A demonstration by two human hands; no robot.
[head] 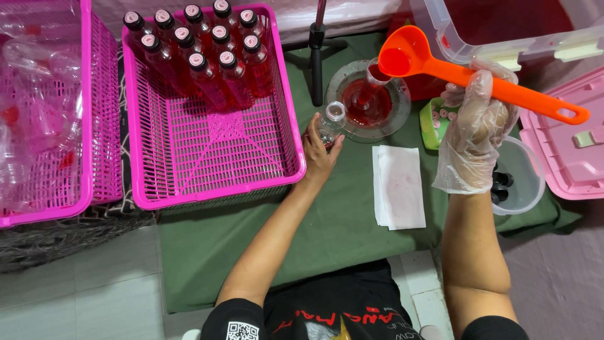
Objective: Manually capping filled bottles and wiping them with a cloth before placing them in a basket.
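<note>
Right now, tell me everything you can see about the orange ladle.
The orange ladle looks like plastic, with a round deep bowl at its left end and a long flat handle ending in a hang hole at the right. The bowl holds red liquid. It is held roughly level, slanting down to the right, above the clear bowl of red liquid. The right hand, in a thin clear glove, grips the handle at its middle. Nothing else touches it.

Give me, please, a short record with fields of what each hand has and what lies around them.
left hand: bare, grip on a small clear bottle, uncapped
right hand: in a clear glove, grip on an orange ladle
ladle bowl: red liquid inside
middle basket: pink, capped red bottles at its far end
cloth: green, white paper towel on it
</note>
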